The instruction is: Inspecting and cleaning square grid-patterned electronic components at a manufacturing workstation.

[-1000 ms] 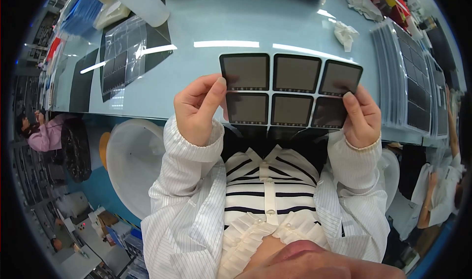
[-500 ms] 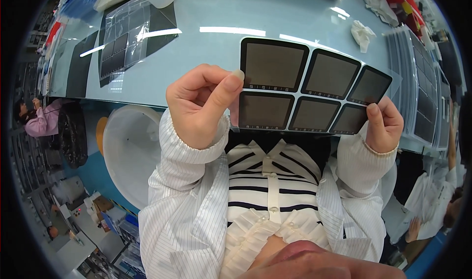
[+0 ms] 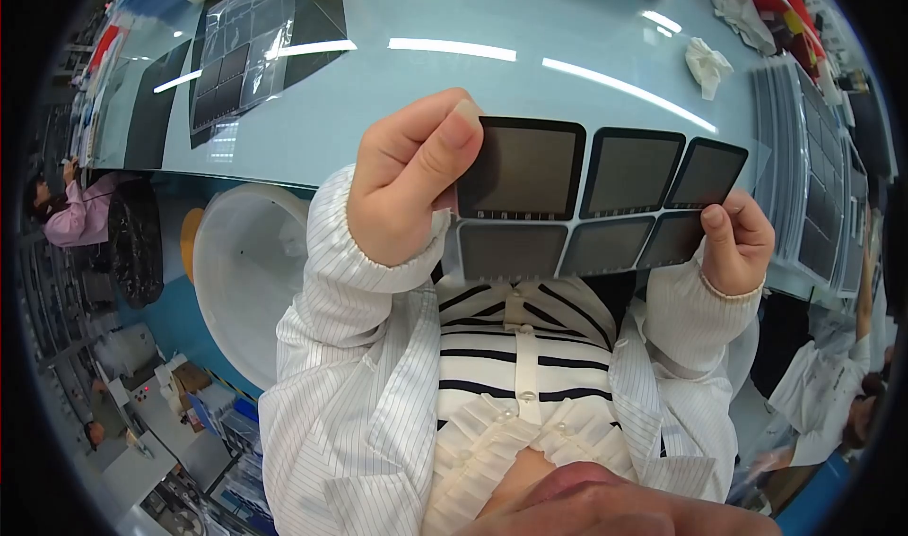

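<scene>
Between my two hands is a clear sheet (image 3: pixel 579 191) bearing several dark, black-framed rectangular panels in two rows. My left hand (image 3: pixel 411 172) pinches its left edge, thumb on the upper face beside the top-left panel. At the right edge, my right hand (image 3: pixel 738 243) grips it with the thumb over the lower corner. The sheet is tilted and held up in front of my striped shirt, near the table's front edge. The fingers behind the sheet are partly hidden.
A pale blue glossy table (image 3: pixel 426 82) extends ahead. Crumpled white tissue (image 3: pixel 707 67) lies at right, near a stack of similar panel sheets (image 3: pixel 804 167). Clear film with dark panels (image 3: pixel 232 68) is at left. A white bin (image 3: pixel 251 271) stands below the edge. A person in pink (image 3: pixel 83 213) is far left.
The sheet has tilted and its left side has come lower and nearer to me. My left hand has shifted slightly right; my right hand stays nearly in place.
</scene>
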A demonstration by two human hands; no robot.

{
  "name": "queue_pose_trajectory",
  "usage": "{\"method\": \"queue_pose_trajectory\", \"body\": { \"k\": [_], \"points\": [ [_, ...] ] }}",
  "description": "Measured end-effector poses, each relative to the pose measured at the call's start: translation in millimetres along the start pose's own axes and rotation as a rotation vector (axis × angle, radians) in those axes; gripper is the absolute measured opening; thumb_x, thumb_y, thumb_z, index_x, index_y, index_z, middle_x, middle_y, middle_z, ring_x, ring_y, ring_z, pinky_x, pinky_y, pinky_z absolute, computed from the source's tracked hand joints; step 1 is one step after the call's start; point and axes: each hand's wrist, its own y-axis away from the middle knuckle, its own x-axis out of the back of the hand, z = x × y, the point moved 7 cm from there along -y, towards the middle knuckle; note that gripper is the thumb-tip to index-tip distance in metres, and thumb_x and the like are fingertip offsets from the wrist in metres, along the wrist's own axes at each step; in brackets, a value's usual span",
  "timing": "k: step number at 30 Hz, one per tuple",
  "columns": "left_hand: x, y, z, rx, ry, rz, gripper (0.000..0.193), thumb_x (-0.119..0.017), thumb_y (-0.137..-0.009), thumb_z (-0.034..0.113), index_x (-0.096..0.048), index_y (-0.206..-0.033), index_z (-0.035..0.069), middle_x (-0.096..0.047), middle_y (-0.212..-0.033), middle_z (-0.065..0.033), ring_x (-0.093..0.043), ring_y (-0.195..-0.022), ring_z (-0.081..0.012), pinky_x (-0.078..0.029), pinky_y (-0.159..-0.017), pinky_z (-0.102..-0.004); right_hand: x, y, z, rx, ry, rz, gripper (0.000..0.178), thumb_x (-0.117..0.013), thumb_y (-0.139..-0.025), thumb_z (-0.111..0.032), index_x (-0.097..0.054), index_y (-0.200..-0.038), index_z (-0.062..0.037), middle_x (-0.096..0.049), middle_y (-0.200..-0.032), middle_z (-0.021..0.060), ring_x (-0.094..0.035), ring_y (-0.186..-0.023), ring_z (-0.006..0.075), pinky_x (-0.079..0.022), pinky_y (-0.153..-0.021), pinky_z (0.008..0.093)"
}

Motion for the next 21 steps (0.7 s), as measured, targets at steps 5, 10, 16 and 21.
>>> {"method": "queue_pose_trajectory", "body": {
  "k": [5,10,16,21],
  "points": [
    [-15,3,-19,0.255,0.397,0.004,0.030,-0.041,-0.097,0.032,-0.050,-0.083,0.007,-0.049,-0.069,0.0042,-0.043,-0.062,-0.0026,-0.034,-0.057,-0.0163,-15,-2,6,-0.003,0.013,0.031,0.016,-0.063,-0.085,-0.014,-0.059,-0.081,0.0008,-0.058,-0.076,-0.0002,-0.047,-0.067,0.0062,-0.036,-0.065,0.0201],
    [-20,3,-19,0.269,0.615,-0.055,0.027,-0.043,-0.096,0.031,-0.052,-0.087,0.007,-0.052,-0.073,0.0033,-0.044,-0.062,-0.0025,-0.035,-0.058,-0.0161,-17,-5,5,0.016,0.026,0.048,0.017,-0.064,-0.084,-0.015,-0.059,-0.080,0.0007,-0.057,-0.071,0.0011,-0.047,-0.061,0.0077,-0.037,-0.059,0.0214],
    [-5,0,10,-0.018,0.199,0.028,0.027,-0.046,-0.095,0.023,-0.053,-0.076,0.005,-0.046,-0.062,0.0041,-0.036,-0.050,-0.0016,-0.027,-0.045,-0.0170,-8,-5,3,0.074,0.085,0.072,0.016,-0.065,-0.084,-0.015,-0.059,-0.080,-0.0002,-0.058,-0.071,0.0014,-0.047,-0.060,0.0079,-0.036,-0.059,0.0209],
    [-2,-1,27,-0.095,0.000,0.074,0.029,-0.051,-0.093,0.020,-0.051,-0.069,0.004,-0.044,-0.060,0.0046,-0.034,-0.047,-0.0015,-0.025,-0.043,-0.0172,-3,-4,4,0.101,0.124,0.072,0.014,-0.064,-0.085,-0.014,-0.060,-0.082,-0.0003,-0.059,-0.072,0.0015,-0.047,-0.061,0.0078,-0.037,-0.059,0.0211]
  ]
}}
